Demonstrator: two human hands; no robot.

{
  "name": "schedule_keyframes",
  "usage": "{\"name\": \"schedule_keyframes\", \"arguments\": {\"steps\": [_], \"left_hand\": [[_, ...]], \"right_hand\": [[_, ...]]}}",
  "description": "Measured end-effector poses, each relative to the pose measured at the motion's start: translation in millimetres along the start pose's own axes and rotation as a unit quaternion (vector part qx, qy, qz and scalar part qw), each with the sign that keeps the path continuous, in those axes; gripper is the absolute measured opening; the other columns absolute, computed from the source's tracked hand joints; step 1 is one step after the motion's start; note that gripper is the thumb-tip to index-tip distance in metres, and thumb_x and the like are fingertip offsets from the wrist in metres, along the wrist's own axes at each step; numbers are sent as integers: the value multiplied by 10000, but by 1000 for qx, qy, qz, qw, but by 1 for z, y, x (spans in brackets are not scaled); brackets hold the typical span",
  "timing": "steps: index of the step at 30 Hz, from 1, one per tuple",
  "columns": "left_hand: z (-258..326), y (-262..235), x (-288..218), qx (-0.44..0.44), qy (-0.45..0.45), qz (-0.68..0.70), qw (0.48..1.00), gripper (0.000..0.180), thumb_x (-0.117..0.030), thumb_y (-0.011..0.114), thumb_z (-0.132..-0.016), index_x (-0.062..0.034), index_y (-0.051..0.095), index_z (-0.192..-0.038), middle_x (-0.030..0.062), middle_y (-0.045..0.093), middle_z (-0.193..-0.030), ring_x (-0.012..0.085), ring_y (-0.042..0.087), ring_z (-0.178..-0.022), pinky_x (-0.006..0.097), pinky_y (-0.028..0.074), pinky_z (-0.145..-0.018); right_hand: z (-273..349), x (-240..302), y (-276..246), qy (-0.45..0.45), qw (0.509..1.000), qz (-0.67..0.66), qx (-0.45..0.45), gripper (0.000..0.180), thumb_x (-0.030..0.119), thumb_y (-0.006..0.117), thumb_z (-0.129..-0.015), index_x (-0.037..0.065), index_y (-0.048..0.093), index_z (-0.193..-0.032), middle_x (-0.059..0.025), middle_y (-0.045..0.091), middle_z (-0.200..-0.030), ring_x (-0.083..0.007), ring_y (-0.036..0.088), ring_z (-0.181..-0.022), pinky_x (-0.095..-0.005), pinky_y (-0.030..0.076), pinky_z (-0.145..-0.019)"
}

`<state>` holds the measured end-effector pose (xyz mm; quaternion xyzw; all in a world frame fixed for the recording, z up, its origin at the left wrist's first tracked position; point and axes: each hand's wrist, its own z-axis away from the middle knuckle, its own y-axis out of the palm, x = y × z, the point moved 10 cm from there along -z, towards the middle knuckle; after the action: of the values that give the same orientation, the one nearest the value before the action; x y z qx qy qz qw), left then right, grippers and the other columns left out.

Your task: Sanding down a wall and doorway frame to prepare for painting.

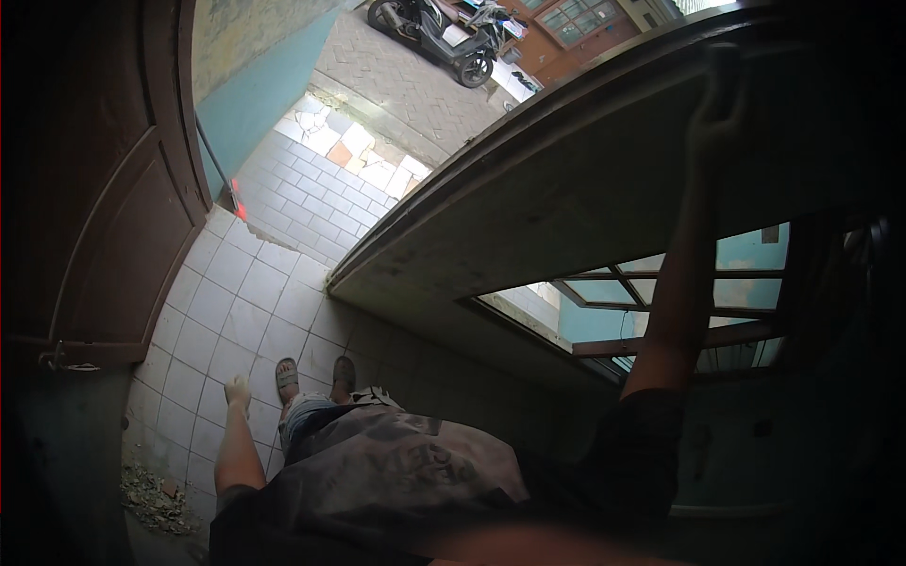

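My right arm is stretched up along the shaded wall (528,208) beside the doorway. At its end my right hand (714,130) is closed around something dark and upright (725,66), too dim to name. It is high on the wall, close to the dark wooden frame (566,90). My left hand (237,389) hangs low at my side over the white floor tiles (247,321), apart from anything else; its fingers are too small and blurred to read. Both my feet, in sandals (287,372), stand on the tiles just inside the doorway.
A brown wooden door (118,236) with a metal latch (58,357) swings in at the left. Rubble (160,500) lies near the left wall. A long-handled tool with a red end (237,198) leans by the doorway. Outside stands a motorbike (444,40). A window (604,291) opens at right.
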<state>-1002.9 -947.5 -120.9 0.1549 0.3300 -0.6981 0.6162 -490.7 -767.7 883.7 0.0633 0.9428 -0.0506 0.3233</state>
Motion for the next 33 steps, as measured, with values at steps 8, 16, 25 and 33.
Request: {"name": "schedule_keyframes", "arguments": {"steps": [8, 16, 25, 33], "left_hand": [[2, 83, -237, 35, 211, -67, 974, 535, -288, 706, -899, 30, 613, -1318, 218, 710, -1156, 303, 686, -1080, 379, 522, -955], [153, 188, -406, 203, 353, 59, 912, 477, -183, 710, -923, 12, 597, -1343, 148, 706, -1132, 215, 679, -1015, 343, 537, -920], [315, 189, -567, 370, 482, 111, 786, 656, -179, 711, -956, -73, 418, -1533, 159, 578, -1404, 249, 566, -1279, 376, 470, -1063], [340, 165, -624, 519, 447, 184, 705, 733, -37, 688, -954, -48, 309, -1582, 169, 597, -1364, 244, 607, -1228, 400, 457, -1107]], "right_hand": [[152, 149, 12, -95, 983, -89, 127, 329, 295, 685, -983, 146, 704, -1276, -111, 677, -1050, -299, 644, -954, -397, 492, -742], [49, 5, 14, 102, 988, -54, -102, 471, 369, 735, -945, 90, 668, -1318, -112, 657, -1078, -285, 610, -963, -462, 485, -810], [241, 198, 17, 297, 826, -440, 188, 498, 267, 761, -928, 56, 631, -1360, -99, 677, -1089, -236, 633, -968, -387, 496, -815], [317, 329, 24, 670, 75, -732, 104, 507, 442, 452, -1082, -5, 547, -1301, -127, 696, -997, -198, 693, -766, -321, 580, -684]]}}
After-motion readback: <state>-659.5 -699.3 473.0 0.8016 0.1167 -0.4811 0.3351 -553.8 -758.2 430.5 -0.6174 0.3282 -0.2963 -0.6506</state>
